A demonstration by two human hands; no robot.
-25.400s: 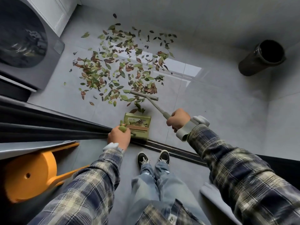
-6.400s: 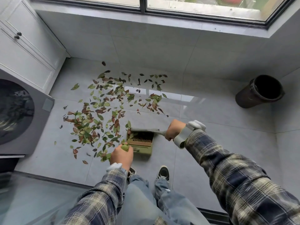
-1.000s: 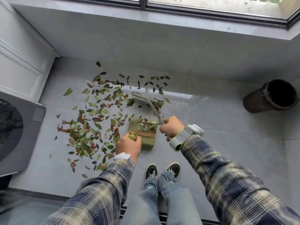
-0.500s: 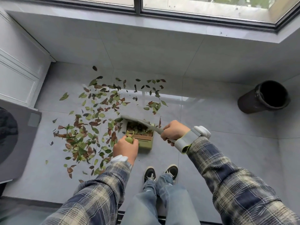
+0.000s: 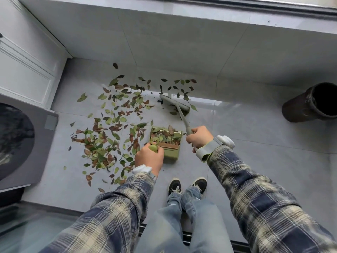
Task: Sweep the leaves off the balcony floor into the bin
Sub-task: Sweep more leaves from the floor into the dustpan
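A glossy pale grey tiled floor (image 5: pixel 255 161) meets a grey tiled wall (image 5: pixel 164 42) under a dark window frame (image 5: pixel 291 7). Left, a white panelled cabinet (image 5: pixel 21 70) stands beside a grey washing machine (image 5: pixel 44 143) with a dark round door.

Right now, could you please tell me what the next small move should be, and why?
Probably pull the broom back toward the dustpan: its head sits among loose leaves just beyond the pan's open mouth, which the left hand steadies.
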